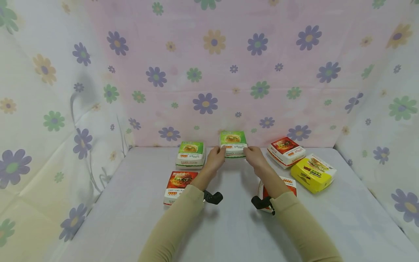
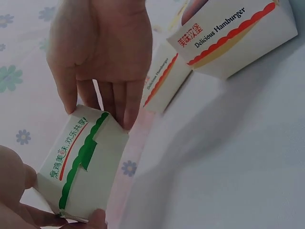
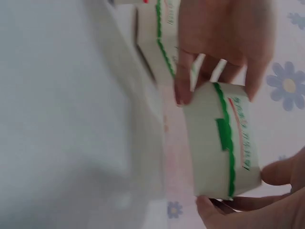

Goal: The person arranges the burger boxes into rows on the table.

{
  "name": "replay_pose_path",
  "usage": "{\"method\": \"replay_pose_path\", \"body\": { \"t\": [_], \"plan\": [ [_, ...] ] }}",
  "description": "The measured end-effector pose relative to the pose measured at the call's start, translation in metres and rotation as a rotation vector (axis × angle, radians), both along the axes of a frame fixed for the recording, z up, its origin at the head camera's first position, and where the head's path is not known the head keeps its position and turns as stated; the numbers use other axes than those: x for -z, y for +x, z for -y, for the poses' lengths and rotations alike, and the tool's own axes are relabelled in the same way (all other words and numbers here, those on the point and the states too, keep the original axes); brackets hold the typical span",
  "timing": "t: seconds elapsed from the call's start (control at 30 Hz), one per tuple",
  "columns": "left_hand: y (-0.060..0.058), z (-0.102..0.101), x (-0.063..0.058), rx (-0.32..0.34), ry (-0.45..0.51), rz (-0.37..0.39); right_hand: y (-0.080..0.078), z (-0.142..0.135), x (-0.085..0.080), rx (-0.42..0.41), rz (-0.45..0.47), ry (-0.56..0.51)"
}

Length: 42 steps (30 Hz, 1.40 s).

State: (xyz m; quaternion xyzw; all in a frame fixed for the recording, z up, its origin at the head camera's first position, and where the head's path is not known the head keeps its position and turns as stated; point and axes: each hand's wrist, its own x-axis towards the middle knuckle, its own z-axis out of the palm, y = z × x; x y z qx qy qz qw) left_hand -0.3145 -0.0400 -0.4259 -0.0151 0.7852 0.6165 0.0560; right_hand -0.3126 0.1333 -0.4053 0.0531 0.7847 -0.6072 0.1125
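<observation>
Near the back of the table, a green-and-white hamburger box is held between both hands, seemingly raised off the tabletop. My left hand grips its left side, and my right hand grips the right side. In the left wrist view, the white side of the hamburger box shows a green scalloped edge and a closed tab, with thumb and fingers at both ends. The right wrist view shows the same hamburger box pinched at its ends by both hands.
Another green box stands left, behind a red box. At right are a red box, a yellow box and a red box partly under the right forearm. A flowered cloth hangs behind the table.
</observation>
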Motion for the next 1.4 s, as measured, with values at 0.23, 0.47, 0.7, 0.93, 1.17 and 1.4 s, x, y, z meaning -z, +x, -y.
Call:
{"method": "replay_pose_path", "body": {
  "t": [0.23,0.47,0.7,0.93,1.17,1.4],
  "plan": [
    [0.000,0.000,0.007,-0.024,0.015,0.011,0.009,0.015,0.023,0.145,-0.082,-0.074],
    [-0.004,-0.001,0.019,-0.076,-0.004,0.031,0.008,0.020,0.031,0.190,-0.040,-0.135],
    [-0.006,-0.002,0.024,-0.080,0.015,0.045,0.003,0.014,0.027,0.115,0.034,-0.030],
    [-0.007,-0.005,0.025,-0.065,0.029,0.118,0.000,0.007,0.022,0.034,0.110,0.047],
    [-0.012,-0.014,0.028,-0.075,0.041,0.152,-0.006,0.002,0.019,0.027,0.171,0.062],
    [-0.015,-0.019,0.032,-0.128,0.029,0.138,-0.011,0.003,0.020,0.047,0.220,0.010]
  ]
}}
